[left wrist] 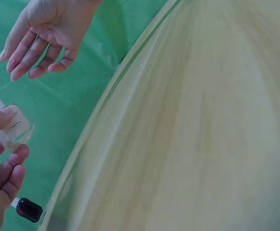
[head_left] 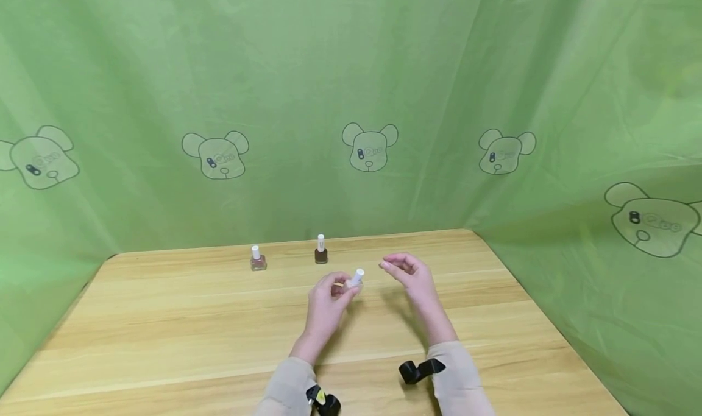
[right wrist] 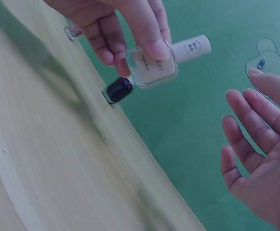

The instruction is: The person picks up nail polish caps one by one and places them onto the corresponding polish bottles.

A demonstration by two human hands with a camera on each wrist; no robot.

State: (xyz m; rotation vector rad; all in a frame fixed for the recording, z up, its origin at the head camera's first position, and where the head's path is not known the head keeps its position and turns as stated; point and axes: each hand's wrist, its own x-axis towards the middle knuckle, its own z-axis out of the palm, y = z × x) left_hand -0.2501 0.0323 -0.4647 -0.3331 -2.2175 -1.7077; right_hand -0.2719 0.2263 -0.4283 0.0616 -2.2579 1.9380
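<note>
My left hand (head_left: 323, 303) pinches a squared clear glass nail polish bottle (right wrist: 152, 70) by its body, above the table. Pale pink polish shows inside, and its white cap (head_left: 358, 276) is on, tilted up to the right in the head view. Print on its front can be seen in the left wrist view. A short way to the right, my right hand (head_left: 414, 279) is raised, holding nothing; in the right wrist view its fingers (right wrist: 255, 130) are spread and slightly bent, apart from the bottle.
A dark nail polish bottle (head_left: 321, 256) stands upright near the table's back edge. Left of it stands a mauve nail polish bottle (head_left: 259, 262). Both have white caps. The wooden table (head_left: 181, 331) is bordered by a green curtain (head_left: 296, 99) with printed bear heads.
</note>
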